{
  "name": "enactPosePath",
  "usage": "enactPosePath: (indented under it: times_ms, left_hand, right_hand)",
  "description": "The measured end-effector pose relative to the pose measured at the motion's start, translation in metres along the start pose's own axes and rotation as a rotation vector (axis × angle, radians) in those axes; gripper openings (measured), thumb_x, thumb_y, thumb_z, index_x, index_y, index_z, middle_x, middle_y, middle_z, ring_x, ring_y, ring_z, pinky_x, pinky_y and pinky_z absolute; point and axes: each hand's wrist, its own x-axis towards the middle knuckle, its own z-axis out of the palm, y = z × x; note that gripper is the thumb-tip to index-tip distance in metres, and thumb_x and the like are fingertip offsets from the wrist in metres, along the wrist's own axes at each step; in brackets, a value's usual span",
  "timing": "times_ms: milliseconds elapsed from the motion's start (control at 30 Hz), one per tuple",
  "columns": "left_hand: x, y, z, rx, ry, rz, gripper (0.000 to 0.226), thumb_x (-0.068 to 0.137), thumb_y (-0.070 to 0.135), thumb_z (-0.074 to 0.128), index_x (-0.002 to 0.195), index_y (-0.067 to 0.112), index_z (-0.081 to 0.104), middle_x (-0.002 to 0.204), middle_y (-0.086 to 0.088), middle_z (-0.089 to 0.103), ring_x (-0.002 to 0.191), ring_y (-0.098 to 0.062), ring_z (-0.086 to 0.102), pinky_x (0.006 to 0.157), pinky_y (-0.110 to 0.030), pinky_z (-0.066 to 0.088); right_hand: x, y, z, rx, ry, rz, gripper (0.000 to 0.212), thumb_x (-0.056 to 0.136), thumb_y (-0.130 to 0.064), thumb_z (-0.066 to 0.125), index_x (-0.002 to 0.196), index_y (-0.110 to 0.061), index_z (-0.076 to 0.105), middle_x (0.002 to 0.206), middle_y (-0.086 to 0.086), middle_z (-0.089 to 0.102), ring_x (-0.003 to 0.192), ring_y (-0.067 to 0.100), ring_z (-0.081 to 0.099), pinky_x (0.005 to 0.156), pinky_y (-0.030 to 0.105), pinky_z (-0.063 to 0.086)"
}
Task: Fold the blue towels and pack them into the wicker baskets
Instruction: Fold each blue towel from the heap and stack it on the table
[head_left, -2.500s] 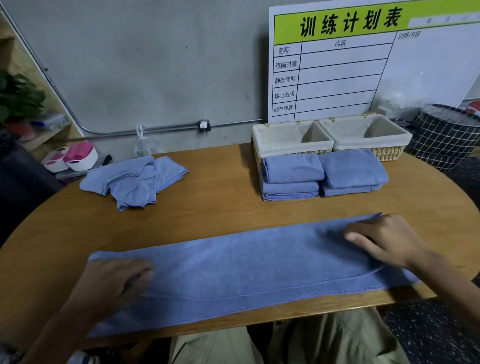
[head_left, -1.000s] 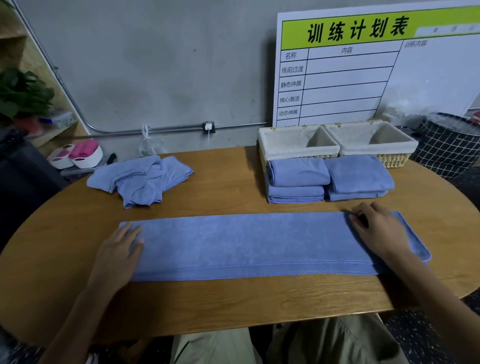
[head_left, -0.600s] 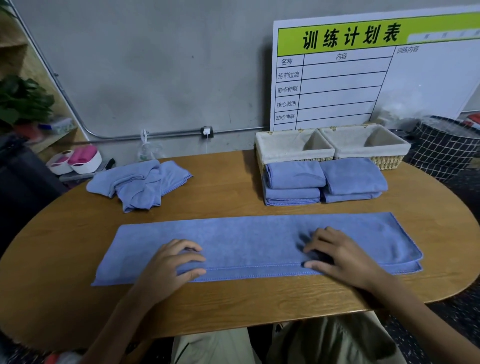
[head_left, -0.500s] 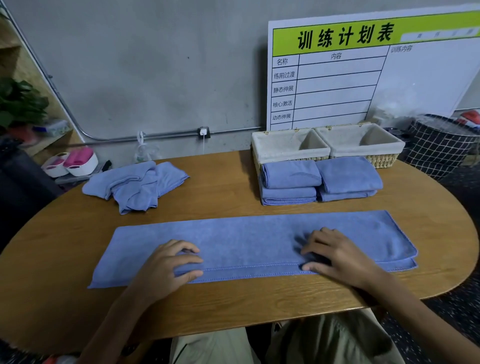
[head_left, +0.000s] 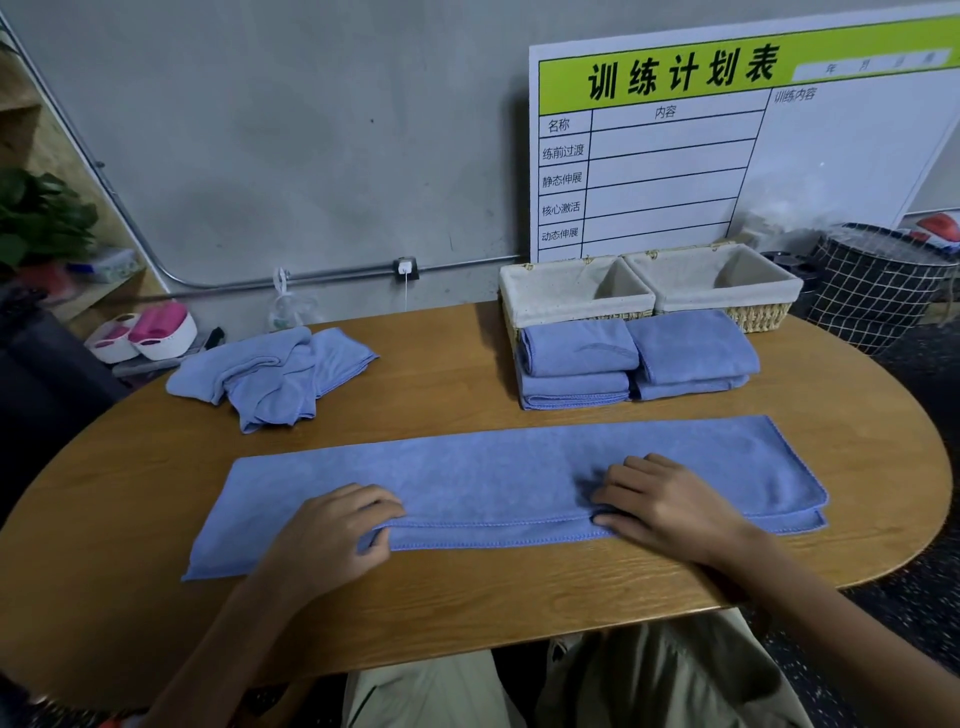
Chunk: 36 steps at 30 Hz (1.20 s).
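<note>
Head view: nearest, the left hand (head_left: 332, 535) and right hand (head_left: 670, 506) each have a pinching grip on the near hem of the long blue towel (head_left: 498, 478), which lies flat across the counter (head_left: 467, 597). If the two pinches lift unevenly, the layers may shear and the fold go crooked. Beyond, folded towels (head_left: 634, 358) sit before the unfilled wicker baskets (head_left: 649, 291), crumpled ones (head_left: 275, 374) to the left.

Both hands, left hand (head_left: 332, 535) and right hand (head_left: 670, 506), pinch the long blue towel's (head_left: 498, 473) near hem on the bench (head_left: 519, 597).
</note>
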Motion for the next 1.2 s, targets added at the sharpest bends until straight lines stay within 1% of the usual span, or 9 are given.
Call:
enactPosePath:
  times_ms: [100, 300, 533, 733, 800, 900, 967, 1067, 1200]
  left_hand:
    - [0.000, 0.004, 0.000, 0.004, 0.048, -0.010, 0.026, 0.086, 0.026, 0.052, 0.095, 0.019, 0.076, 0.095, 0.012, 0.073, 0.085, -0.003, 0.067, 0.068, -0.022, 0.057]
    - [-0.003, 0.001, 0.001, -0.006, 0.051, 0.008, 0.027, 0.094, 0.040, 0.054, 0.096, 0.022, 0.075, 0.098, 0.013, 0.072, 0.086, -0.002, 0.066, 0.069, -0.020, 0.055]
    - [-0.003, 0.001, 0.002, -0.078, 0.118, -0.043, 0.026, 0.096, 0.039, 0.057, 0.096, 0.021, 0.077, 0.100, 0.014, 0.073, 0.090, 0.000, 0.066, 0.073, -0.018, 0.053]
    - [-0.010, 0.003, 0.003, -0.128, 0.094, -0.105, 0.039, 0.101, 0.054, 0.044, 0.096, 0.029, 0.073, 0.105, 0.023, 0.067, 0.096, 0.005, 0.061, 0.074, -0.015, 0.048]
    - [-0.012, 0.001, 0.000, -0.170, 0.126, -0.116, 0.039, 0.101, 0.052, 0.046, 0.096, 0.025, 0.075, 0.103, 0.021, 0.068, 0.096, 0.004, 0.062, 0.077, -0.017, 0.050]
    - [-0.016, 0.002, -0.011, -0.156, 0.191, -0.126, 0.032, 0.099, 0.044, 0.053, 0.096, 0.022, 0.076, 0.101, 0.017, 0.070, 0.097, 0.003, 0.063, 0.081, -0.015, 0.049]
    - [-0.020, 0.002, -0.015, -0.143, 0.166, -0.111, 0.027, 0.097, 0.042, 0.055, 0.095, 0.024, 0.076, 0.102, 0.019, 0.069, 0.097, 0.004, 0.061, 0.080, -0.015, 0.048]
    - [-0.034, 0.003, -0.011, -0.203, 0.074, -0.114, 0.040, 0.100, 0.056, 0.047, 0.092, 0.028, 0.075, 0.105, 0.025, 0.066, 0.100, 0.007, 0.059, 0.080, -0.015, 0.047]
    - [-0.038, 0.003, -0.014, -0.222, 0.075, -0.164, 0.045, 0.097, 0.063, 0.046, 0.087, 0.028, 0.074, 0.099, 0.026, 0.065, 0.098, 0.007, 0.059, 0.080, -0.011, 0.044]
  right_hand:
    - [0.003, 0.002, -0.003, -0.008, -0.007, -0.017, 0.033, 0.104, -0.041, 0.047, 0.099, -0.021, 0.071, 0.091, -0.005, 0.062, 0.075, 0.016, 0.058, 0.064, 0.029, 0.043]
    - [0.007, -0.003, -0.004, 0.013, -0.058, -0.002, 0.037, 0.098, -0.056, 0.052, 0.101, -0.024, 0.070, 0.094, -0.008, 0.061, 0.077, 0.012, 0.057, 0.067, 0.026, 0.040]
    - [0.010, -0.005, 0.000, -0.007, -0.033, -0.026, 0.024, 0.102, -0.040, 0.053, 0.104, -0.023, 0.070, 0.095, -0.006, 0.062, 0.077, 0.015, 0.058, 0.064, 0.031, 0.045]
    - [0.006, -0.006, 0.001, -0.030, -0.040, -0.006, 0.025, 0.102, -0.029, 0.048, 0.109, -0.018, 0.069, 0.098, -0.002, 0.062, 0.077, 0.020, 0.059, 0.064, 0.035, 0.047]
    - [0.007, -0.007, -0.004, -0.026, -0.026, 0.001, 0.023, 0.102, -0.025, 0.049, 0.106, -0.017, 0.069, 0.096, -0.002, 0.062, 0.076, 0.020, 0.058, 0.065, 0.034, 0.045]
    - [0.007, -0.012, -0.017, -0.051, 0.041, -0.011, 0.020, 0.102, -0.020, 0.050, 0.102, -0.015, 0.070, 0.090, 0.000, 0.060, 0.073, 0.021, 0.056, 0.064, 0.033, 0.043]
    - [0.003, -0.016, -0.021, -0.073, 0.072, -0.028, 0.023, 0.104, -0.018, 0.048, 0.101, -0.014, 0.071, 0.086, 0.001, 0.059, 0.071, 0.022, 0.054, 0.063, 0.034, 0.042]
    - [-0.007, -0.020, -0.017, -0.051, 0.068, -0.074, 0.028, 0.105, -0.019, 0.046, 0.099, -0.013, 0.072, 0.085, 0.000, 0.059, 0.070, 0.021, 0.056, 0.066, 0.031, 0.039]
    - [-0.005, -0.020, -0.020, -0.029, 0.072, -0.040, 0.027, 0.103, -0.018, 0.047, 0.100, -0.012, 0.073, 0.085, 0.001, 0.061, 0.073, 0.020, 0.056, 0.066, 0.031, 0.042]
